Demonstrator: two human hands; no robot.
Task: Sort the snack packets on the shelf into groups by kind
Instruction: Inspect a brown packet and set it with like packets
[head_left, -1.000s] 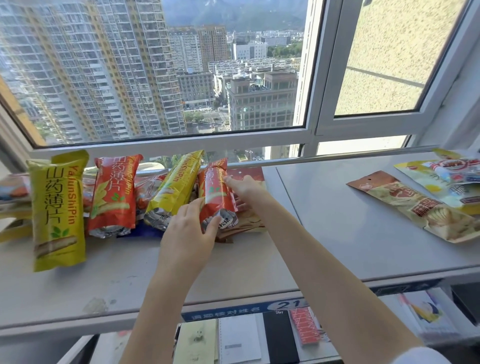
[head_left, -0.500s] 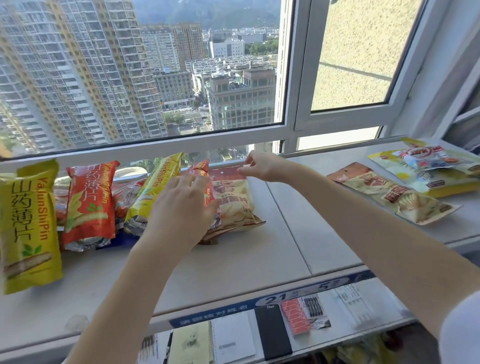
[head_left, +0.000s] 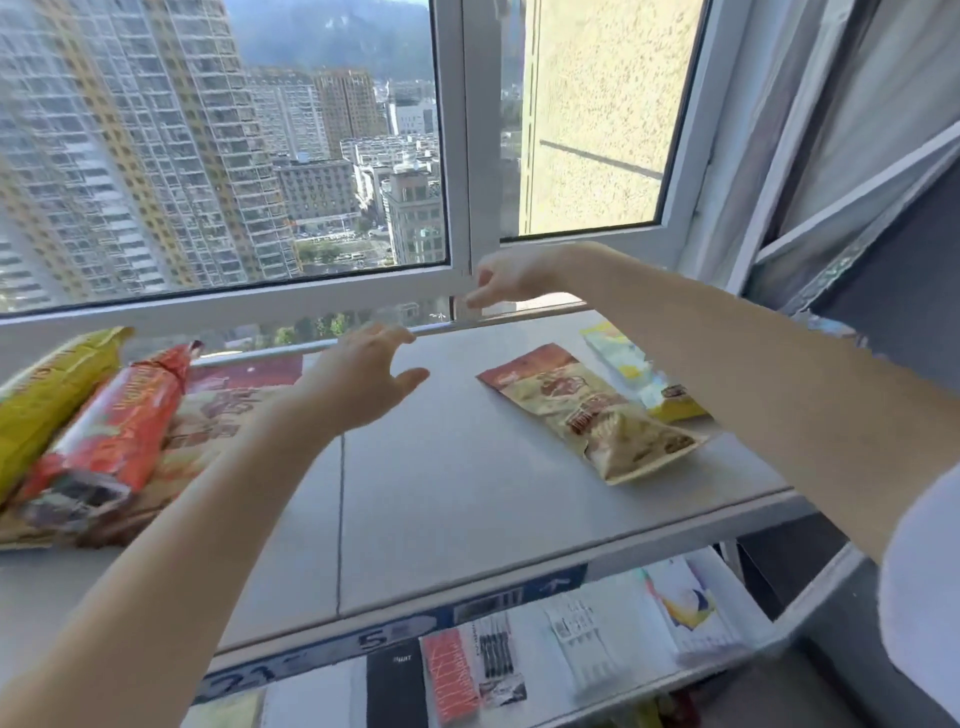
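Two empty hands above the shelf (head_left: 467, 493): left hand (head_left: 363, 382) and right hand (head_left: 511, 278), fingers loosely spread. Red packet (head_left: 111, 441) and yellow packet (head_left: 47, 395) at left edge; tan packet (head_left: 592, 410) near right edge.

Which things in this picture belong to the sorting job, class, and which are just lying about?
Belong to the job:
yellow packet
red packet
tan pouch lying apart on the shelf
pale yellow packet
left hand and right hand, both holding nothing

Just lying about:
stationery packs on the lower shelf
window frame
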